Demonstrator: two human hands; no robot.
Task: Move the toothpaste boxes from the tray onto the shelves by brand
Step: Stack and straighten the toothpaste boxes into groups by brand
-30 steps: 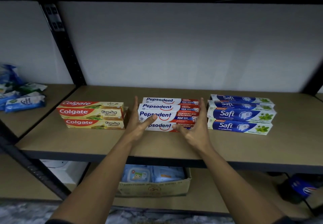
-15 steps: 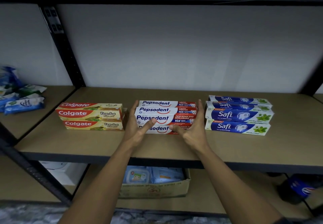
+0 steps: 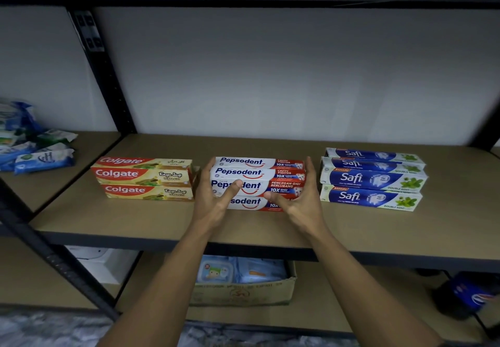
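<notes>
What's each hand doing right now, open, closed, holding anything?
Left hand: open, fingers against the left end of the Pepsodent boxes.
Right hand: open, fingers against their right end.

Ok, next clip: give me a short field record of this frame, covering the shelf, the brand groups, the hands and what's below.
shelf: three brand groups in a row
left group: Colgate boxes, stacked
middle group: Pepsodent boxes, stacked
right group: Safi boxes, stacked
left hand: open, fingers at the left end of the Pepsodent stack
right hand: open, fingers at the right end of the same stack
tray: not in view
below: cardboard box on the lower shelf
</notes>
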